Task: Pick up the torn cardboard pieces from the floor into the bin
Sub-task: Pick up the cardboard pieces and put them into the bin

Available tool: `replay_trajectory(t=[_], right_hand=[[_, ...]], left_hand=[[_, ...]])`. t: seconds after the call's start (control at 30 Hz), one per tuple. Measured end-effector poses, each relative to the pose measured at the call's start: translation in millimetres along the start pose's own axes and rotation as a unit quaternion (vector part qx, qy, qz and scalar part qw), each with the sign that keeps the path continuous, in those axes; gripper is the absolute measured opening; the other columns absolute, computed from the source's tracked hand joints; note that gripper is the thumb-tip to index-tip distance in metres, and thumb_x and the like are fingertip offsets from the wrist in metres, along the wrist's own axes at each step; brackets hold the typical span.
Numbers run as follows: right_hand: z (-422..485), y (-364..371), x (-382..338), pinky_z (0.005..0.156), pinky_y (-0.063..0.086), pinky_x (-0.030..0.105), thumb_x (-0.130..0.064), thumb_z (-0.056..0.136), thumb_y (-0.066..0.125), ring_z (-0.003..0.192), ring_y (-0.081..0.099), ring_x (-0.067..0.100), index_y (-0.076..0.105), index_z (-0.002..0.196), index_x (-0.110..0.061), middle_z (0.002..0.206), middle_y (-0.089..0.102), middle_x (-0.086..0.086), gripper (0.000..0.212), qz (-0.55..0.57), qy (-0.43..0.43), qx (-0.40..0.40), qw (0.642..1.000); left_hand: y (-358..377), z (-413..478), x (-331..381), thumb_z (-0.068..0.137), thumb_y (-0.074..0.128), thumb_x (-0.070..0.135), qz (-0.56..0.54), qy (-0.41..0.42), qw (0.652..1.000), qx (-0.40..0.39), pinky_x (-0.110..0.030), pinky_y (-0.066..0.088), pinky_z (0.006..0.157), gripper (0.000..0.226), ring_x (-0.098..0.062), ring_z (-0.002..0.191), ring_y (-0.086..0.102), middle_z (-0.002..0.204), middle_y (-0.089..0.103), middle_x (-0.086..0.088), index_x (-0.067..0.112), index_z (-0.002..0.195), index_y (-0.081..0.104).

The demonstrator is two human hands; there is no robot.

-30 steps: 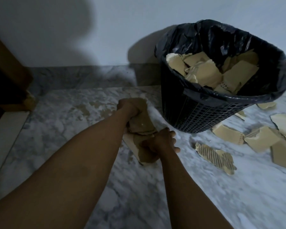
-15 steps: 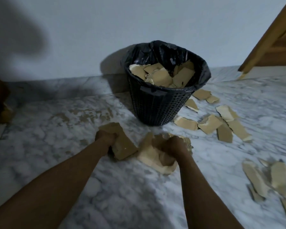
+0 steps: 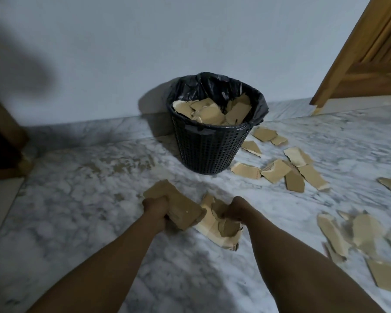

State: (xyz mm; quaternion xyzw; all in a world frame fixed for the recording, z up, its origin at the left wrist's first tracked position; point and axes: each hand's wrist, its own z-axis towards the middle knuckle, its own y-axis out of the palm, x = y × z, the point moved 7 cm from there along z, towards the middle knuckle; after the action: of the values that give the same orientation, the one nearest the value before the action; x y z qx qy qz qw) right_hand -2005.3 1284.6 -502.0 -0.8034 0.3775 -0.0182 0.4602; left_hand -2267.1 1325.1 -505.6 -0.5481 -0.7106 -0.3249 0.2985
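A black mesh bin [image 3: 209,152] lined with a black bag stands against the wall, holding several torn cardboard pieces. My left hand [image 3: 155,207] grips a brown cardboard piece [image 3: 178,205] in front of the bin. My right hand [image 3: 236,211] grips a bunch of pale torn cardboard [image 3: 219,229] just right of it. Both bundles are held low over the marble floor, a short way in front of the bin. More torn pieces [image 3: 278,170] lie on the floor right of the bin.
Further cardboard scraps [image 3: 357,233] are scattered at the right edge. A wooden door [image 3: 368,55] stands open at the upper right. Dark wooden furniture [image 3: 2,141] sits at the left. The white wall runs behind the bin.
The view has pulled back from the bin. My hands, first together on one bundle, have separated, each now holding its own cardboard, farther from the bin.
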Motion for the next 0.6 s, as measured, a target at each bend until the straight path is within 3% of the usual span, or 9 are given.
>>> replay_trajectory(t=[0.07,0.17,0.27,0.33,0.43,0.53,0.6], right_hand=[[-13.1,9.5,-1.4,0.080,0.050,0.030,-0.038,0.070,0.081,0.102,0.059,0.025,0.057,0.124,-0.004,0.110,0.061,0.009,0.068,0.007,-0.003,-0.004,1.000],[-25.5,22.0,-1.9,0.063,0.043,0.027,-0.036,0.068,0.087,0.098,0.057,0.023,0.040,0.128,0.000,0.112,0.055,0.011,0.084,0.065,0.007,-0.034,0.997],[-38.7,39.9,-6.3,0.054,0.042,0.028,-0.028,0.074,0.085,0.060,0.050,0.018,0.048,0.092,-0.009,0.074,0.050,0.007,0.046,0.117,0.061,-0.122,0.984],[-50.5,49.0,-21.1,0.055,0.044,0.030,-0.023,0.080,0.079,0.053,0.047,0.019,0.046,0.083,-0.008,0.065,0.046,0.008,0.036,0.128,0.065,-0.163,0.976],[-64.5,44.6,-78.8,0.056,0.045,0.031,-0.024,0.083,0.073,0.056,0.052,0.019,0.056,0.085,-0.006,0.070,0.055,0.010,0.025,0.112,-0.045,-0.136,0.983],[-78.4,16.2,-155.2,0.047,0.036,0.031,-0.026,0.085,0.072,0.050,0.045,0.020,0.052,0.080,-0.007,0.064,0.049,0.011,0.029,0.139,-0.158,-0.060,0.976],[-91.1,-19.5,-206.3,0.055,0.050,0.035,-0.026,0.084,0.072,0.062,0.058,0.026,0.058,0.080,-0.006,0.072,0.057,0.015,0.025,0.132,-0.221,0.006,0.966]], left_hand=[[-2.6,-3.1,6.2,0.097,0.051,0.005,0.000,0.004,0.999,0.032,-0.040,0.054,0.066,0.040,-0.035,0.094,0.065,0.127,0.060,-0.022,0.002,0.137,0.049],[-10.1,-7.4,19.1,0.091,0.057,0.005,0.001,0.003,0.997,0.079,-0.045,0.057,0.077,0.052,-0.037,0.103,0.063,0.130,0.057,-0.021,0.002,0.141,0.042],[-19.3,-8.3,35.6,0.085,0.056,0.008,0.002,0.005,0.994,0.109,-0.050,0.057,0.082,0.056,-0.038,0.101,0.063,0.126,0.058,-0.022,-0.002,0.137,0.040],[-23.6,-15.0,53.2,0.085,0.057,0.011,-0.014,0.025,0.993,0.116,-0.048,0.058,0.079,0.053,-0.037,0.099,0.064,0.122,0.058,-0.021,-0.002,0.134,0.040],[-38.3,-27.7,90.2,0.092,0.054,0.011,-0.018,0.071,0.985,0.157,-0.048,0.056,0.086,0.056,-0.034,0.101,0.058,0.120,0.050,-0.012,0.006,0.141,0.028],[-64.2,-35.8,151.9,0.092,0.055,0.014,-0.053,0.145,0.962,0.225,-0.049,0.053,0.094,0.057,-0.035,0.112,0.056,0.134,0.048,-0.015,0.007,0.141,0.027],[-78.7,-45.7,207.2,0.089,0.056,0.015,-0.090,0.212,0.936,0.267,-0.043,0.051,0.097,0.057,-0.032,0.118,0.056,0.137,0.049,-0.016,0.008,0.139,0.031]])
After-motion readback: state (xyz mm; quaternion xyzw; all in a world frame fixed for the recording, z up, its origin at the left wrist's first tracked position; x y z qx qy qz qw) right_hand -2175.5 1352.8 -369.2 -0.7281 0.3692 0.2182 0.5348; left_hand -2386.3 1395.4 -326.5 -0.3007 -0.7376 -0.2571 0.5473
